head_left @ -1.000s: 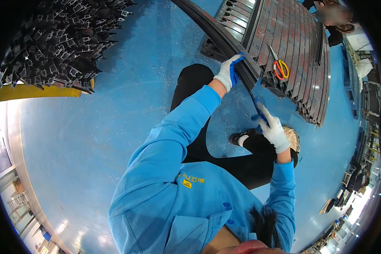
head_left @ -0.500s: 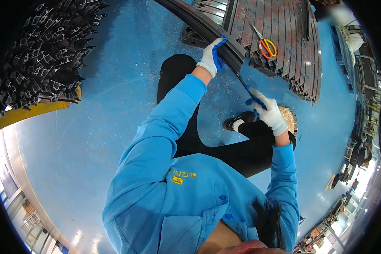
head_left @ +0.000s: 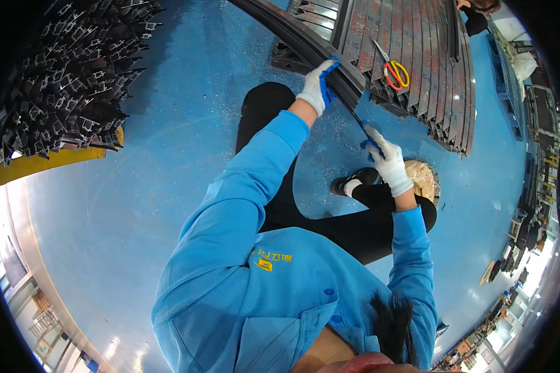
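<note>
A long dark profile bar (head_left: 292, 40) slants from the top edge toward the middle. My left hand (head_left: 317, 87), in a white glove with blue on the palm side, is closed round it close to its near end. From that end a thin black strip (head_left: 357, 117) sticks out toward me. My right hand (head_left: 389, 163), gloved alike, has its fingers closed on the strip, just below the bar's end. The fingertips partly hide the strip there. Scissors (head_left: 395, 73) with red and yellow handles lie on the stacked profiles, right of my left hand.
Many long profiles (head_left: 410, 37) lie side by side at the upper right. A large stack of dark profiles (head_left: 74, 81) rests on a yellow support (head_left: 56, 165) at the left. A round tan object (head_left: 422, 180) is beside my knee. Another person (head_left: 479, 15) shows at the top right.
My right hand has moved slightly up and left, closer to the bar's end, still on the strip. My left hand keeps its hold on the bar. The view has shifted a little.
</note>
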The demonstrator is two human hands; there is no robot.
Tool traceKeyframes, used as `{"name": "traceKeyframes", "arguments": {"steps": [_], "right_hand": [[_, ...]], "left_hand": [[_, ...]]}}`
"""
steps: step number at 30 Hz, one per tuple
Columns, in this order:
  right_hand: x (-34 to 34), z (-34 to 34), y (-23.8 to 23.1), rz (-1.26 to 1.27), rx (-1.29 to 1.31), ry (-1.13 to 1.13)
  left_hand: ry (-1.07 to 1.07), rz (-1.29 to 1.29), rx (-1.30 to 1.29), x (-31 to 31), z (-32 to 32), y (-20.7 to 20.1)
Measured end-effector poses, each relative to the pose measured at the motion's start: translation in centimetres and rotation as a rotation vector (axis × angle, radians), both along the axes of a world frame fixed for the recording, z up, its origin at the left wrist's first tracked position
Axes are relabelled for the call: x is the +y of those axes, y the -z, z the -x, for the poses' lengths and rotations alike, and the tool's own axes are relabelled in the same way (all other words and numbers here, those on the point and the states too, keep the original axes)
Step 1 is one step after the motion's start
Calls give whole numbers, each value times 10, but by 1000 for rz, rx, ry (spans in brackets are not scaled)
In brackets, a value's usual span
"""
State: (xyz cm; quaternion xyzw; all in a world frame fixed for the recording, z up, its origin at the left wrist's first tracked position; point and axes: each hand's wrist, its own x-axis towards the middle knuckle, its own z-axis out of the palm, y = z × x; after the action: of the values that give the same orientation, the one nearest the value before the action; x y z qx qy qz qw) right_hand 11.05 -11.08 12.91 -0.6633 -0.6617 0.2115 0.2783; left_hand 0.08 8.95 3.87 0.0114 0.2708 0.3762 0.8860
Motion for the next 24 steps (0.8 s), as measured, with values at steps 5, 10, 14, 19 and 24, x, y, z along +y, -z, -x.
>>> {"name": "traceKeyframes", "arguments": {"steps": [5, 10, 14, 19, 24], "right_hand": [[5, 7, 15, -43, 2, 70], [-10, -20, 47, -47, 239, 408], [-71, -123, 43, 391, -575, 451], [-216, -286, 9, 670, -785, 1179], [-267, -338, -119, 70, -1049, 1549]], "left_hand": [[42, 7, -58, -3, 0, -1], [59, -31, -121, -10, 6, -23], [51, -85, -188, 5, 22, -22], [126, -105, -275, 9, 1, -21], [96, -168, -299, 10, 13, -27]]}}
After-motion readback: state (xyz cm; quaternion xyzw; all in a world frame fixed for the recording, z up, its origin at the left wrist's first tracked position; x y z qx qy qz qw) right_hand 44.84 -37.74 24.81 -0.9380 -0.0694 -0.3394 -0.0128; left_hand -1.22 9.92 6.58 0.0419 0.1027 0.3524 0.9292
